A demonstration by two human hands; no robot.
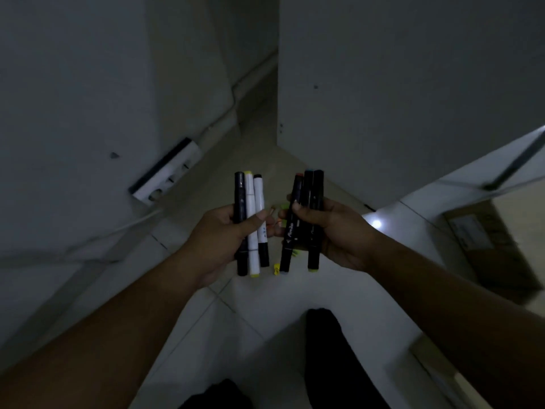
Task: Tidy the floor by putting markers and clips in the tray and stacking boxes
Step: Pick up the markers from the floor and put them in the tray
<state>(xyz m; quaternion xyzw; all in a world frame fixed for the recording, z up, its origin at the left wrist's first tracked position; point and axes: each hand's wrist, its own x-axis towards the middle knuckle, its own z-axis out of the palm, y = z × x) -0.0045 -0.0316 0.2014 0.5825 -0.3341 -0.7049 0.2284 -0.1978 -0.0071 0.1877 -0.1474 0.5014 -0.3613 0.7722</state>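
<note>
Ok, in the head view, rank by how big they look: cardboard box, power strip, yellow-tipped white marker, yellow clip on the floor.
1. cardboard box
2. power strip and yellow-tipped white marker: unsure, the marker looks longer but thinner, and it is nearer the camera
3. yellow clip, clearly smallest

A very dim, underexposed wide-angle view with a cold grey-green cast, where the only bright point is a small round white glare on the glossy floor right of centre. The markers gripped in the left hand and right hand are the sharpest part, though the black ones merge into shadow, and the forearms fall to near silhouette. Toward the edges the walls lean and stretch, and the power strip and cardboard box look soft and smeared.
</note>
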